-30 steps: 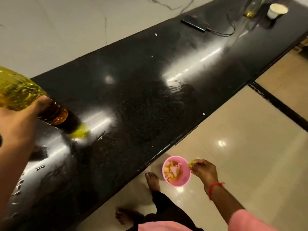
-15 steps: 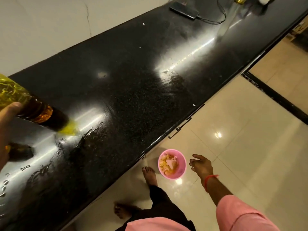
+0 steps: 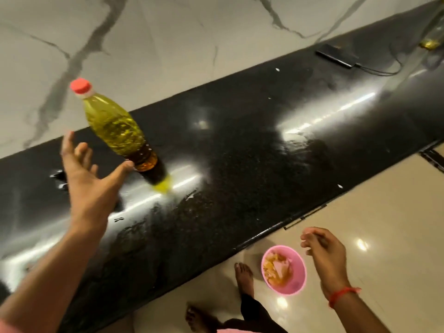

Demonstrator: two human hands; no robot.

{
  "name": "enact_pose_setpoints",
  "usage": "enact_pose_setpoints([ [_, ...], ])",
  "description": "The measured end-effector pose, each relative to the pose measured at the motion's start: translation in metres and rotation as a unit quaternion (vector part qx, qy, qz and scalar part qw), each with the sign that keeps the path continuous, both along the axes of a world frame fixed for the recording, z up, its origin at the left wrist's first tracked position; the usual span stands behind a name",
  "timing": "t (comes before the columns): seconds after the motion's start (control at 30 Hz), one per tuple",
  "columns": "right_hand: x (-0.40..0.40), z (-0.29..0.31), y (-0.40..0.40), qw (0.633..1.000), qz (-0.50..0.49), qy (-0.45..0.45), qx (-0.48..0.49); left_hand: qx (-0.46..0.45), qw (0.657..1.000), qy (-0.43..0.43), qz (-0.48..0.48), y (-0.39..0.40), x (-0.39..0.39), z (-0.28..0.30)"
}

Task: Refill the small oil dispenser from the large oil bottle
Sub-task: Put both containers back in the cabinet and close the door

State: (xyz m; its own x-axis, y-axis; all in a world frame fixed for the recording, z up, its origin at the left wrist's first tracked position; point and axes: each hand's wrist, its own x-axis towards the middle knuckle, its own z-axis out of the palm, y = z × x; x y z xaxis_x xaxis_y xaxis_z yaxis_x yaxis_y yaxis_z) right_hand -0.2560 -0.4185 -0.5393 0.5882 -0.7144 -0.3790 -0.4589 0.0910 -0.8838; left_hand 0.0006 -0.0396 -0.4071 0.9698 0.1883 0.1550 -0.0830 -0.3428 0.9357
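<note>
Oil bottle [image 3: 115, 127] stands on the black tabletop [image 3: 252, 150], its long axis leaning in the frame so the red cap [image 3: 80, 86] points up and to the left, toward the marble wall [image 3: 168, 39], while its base sits on a bright reflection on the stone. Left hand [image 3: 90, 179] is spread just beside the bottle, fingers [image 3: 69, 150] straight and fanned wide, grasping nothing; only the thumb tip reaches the bottle's dark lower band, and whether it actually touches is hard to tell. Right hand [image 3: 324, 255] hangs over the tiled floor [image 3: 384, 224], fingers loosely bent and empty, near a pink bowl [image 3: 283, 270] on the floor. At the far end of the tabletop lie a phone [image 3: 336, 58] and its cable [image 3: 382, 70]
</note>
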Motion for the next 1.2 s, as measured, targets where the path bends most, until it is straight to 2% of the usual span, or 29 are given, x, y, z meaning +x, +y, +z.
enact_pose_setpoints([
  [0.07, 0.010, 0.019, 0.007, 0.999, 0.024, -0.027, -0.018, -0.026, 0.999, -0.014, -0.034, -0.026, -0.042, 0.037],
  [0.1, 0.013, 0.027, 0.008, 0.999, 0.027, -0.037, -0.023, -0.029, 0.998, -0.035, -0.034, -0.018, -0.038, 0.029],
  [0.13, 0.012, 0.033, 0.006, 0.998, 0.023, -0.043, -0.028, -0.027, 0.998, -0.016, -0.051, -0.019, -0.044, 0.027],
  [0.57, 0.087, 0.092, 0.074, 0.987, 0.125, -0.090, -0.037, -0.061, 0.997, 0.012, 0.043, 0.062, -0.100, 0.025],
  [0.9, 0.119, 0.097, 0.138, 0.965, 0.222, -0.137, -0.032, -0.074, 0.993, 0.033, 0.090, 0.082, -0.128, 0.015],
  [1.2, 0.133, 0.105, 0.180, 0.934, 0.313, -0.174, -0.001, -0.105, 0.989, 0.067, 0.085, 0.080, -0.129, 0.001],
])
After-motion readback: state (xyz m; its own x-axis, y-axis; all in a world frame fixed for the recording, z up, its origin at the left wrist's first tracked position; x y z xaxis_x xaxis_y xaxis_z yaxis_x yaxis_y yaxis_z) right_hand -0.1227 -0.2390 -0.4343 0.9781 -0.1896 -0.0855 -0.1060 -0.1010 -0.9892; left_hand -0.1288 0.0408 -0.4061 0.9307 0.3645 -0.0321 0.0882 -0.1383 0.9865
